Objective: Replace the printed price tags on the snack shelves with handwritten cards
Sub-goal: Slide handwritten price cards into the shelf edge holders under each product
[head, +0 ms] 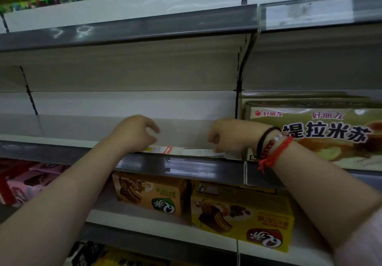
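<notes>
Flat paper price tag (pixel 160 149) under left hand (pixel 134 133).

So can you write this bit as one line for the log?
left hand: on printed price tag | right hand: on white card | place: shelf edge rail | grip: unclear

White middle shelf (pixel 82 127) lying mostly bare, printed tag (pixel 160 149) and white card (pixel 201 152) sitting on its front edge, green snack box (pixel 322 133) resting at three o'clock
</notes>
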{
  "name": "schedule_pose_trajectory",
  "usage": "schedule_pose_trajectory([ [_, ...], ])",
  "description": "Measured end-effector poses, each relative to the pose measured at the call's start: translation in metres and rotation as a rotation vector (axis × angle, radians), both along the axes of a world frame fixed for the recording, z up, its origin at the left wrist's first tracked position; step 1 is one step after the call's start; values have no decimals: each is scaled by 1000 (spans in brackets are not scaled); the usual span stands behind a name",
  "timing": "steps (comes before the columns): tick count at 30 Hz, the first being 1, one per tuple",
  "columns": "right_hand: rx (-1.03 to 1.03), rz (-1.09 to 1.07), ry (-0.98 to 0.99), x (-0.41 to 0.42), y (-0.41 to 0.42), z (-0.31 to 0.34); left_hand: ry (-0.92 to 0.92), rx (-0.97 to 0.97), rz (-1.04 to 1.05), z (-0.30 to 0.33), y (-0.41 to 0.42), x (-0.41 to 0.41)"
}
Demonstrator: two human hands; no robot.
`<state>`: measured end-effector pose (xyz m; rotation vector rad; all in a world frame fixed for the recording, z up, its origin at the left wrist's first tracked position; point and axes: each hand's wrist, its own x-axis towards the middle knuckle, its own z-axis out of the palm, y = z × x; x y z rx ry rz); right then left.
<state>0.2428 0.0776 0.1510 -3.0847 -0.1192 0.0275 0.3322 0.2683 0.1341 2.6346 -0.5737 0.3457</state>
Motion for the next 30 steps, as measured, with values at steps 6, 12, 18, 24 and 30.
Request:
schedule_pose_trajectory([
  [6, -89, -29, 88, 3, 1, -3, 217, 179, -333, 10, -49, -20],
  [12, -118, -20, 67, 2, 2, -7, 236, 407, -343, 6, -63, -22],
  [18, -50, -47, -4, 3, 2, -8, 266, 386, -330, 9, -64, -21],
  [24, 3, -55, 32, 4, 1, -9, 286, 348, -326, 6, -60, -20],
  [30, 66, -18, -81, -6, 2, -12, 228, 144, -310, 2, -51, -25],
])
